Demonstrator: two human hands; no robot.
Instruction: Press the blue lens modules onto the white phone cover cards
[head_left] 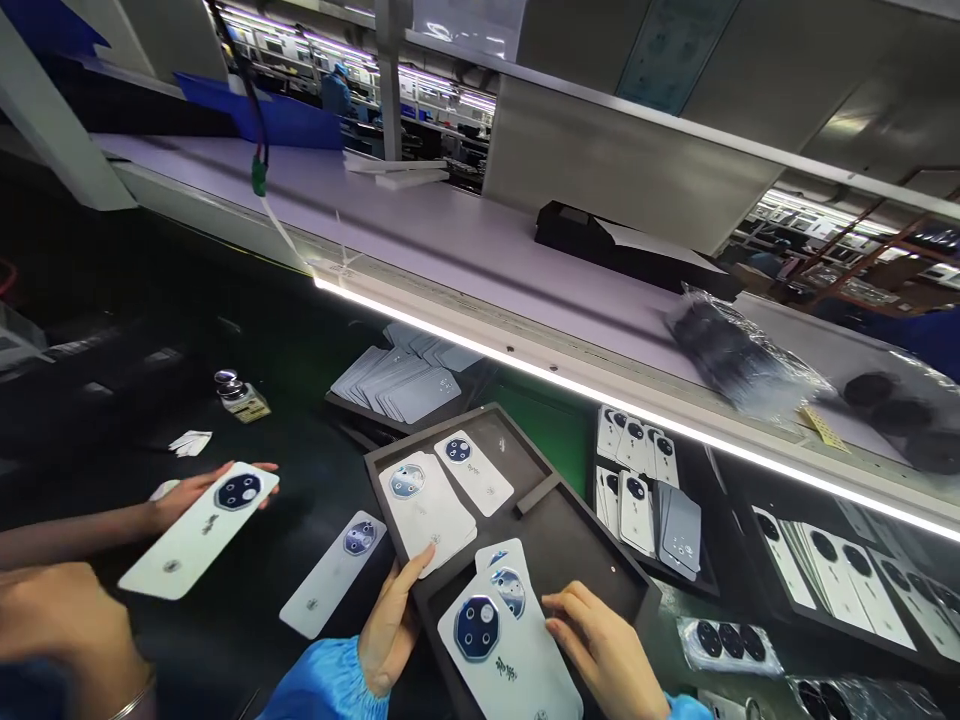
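A dark tray [600, 560] lies in front of me with white phone back covers in it. My left hand [390, 630], in a blue sleeve, grips the tray's near left rim, its thumb touching a stack of white covers [431, 510]. My right hand [600, 650] holds the right edge of the nearest white back cover [517, 670], which has a dark blue camera ring and lies on top of another cover. One more cover [474, 472] lies at the back of the tray.
At the left a co-worker's hand [184, 490] holds a white cover [199, 535]; another cover [334, 572] lies on the dark belt. Trays of covers [649, 495] stand right and behind. A small bottle [238, 395] and bagged parts [724, 640] are nearby.
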